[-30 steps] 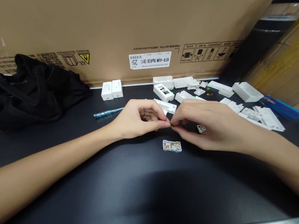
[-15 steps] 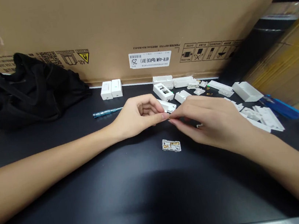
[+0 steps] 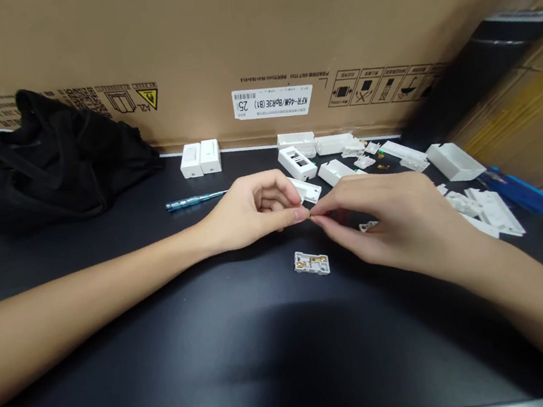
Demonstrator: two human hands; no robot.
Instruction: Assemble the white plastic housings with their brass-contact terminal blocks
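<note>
My left hand (image 3: 257, 209) is closed, thumb against curled fingers, its tip meeting the right fingertips above the dark table (image 3: 174, 372). My right hand (image 3: 390, 220) pinches with thumb and index finger at that same spot. A tiny dark or brassy piece shows between the fingertips, too small to name. Just below them lies a small white plastic switch base (image 3: 311, 263) with brass contacts inside. Behind my left fingers a white plastic plate (image 3: 306, 190) is partly hidden. A small white part (image 3: 368, 225) lies beneath my right hand, mostly covered.
Two white switch boxes (image 3: 200, 158) stand at the back beside a blue screwdriver (image 3: 195, 201). White housings (image 3: 454, 161) and loose plastic parts spread over the back right. A black cloth bag (image 3: 49, 167) lies at left. A large cardboard box (image 3: 178, 41) walls off the back.
The view has shifted slightly. Both hands keep their pinch at nearly the same place, with the fingertips still together; the switch base has not moved.
</note>
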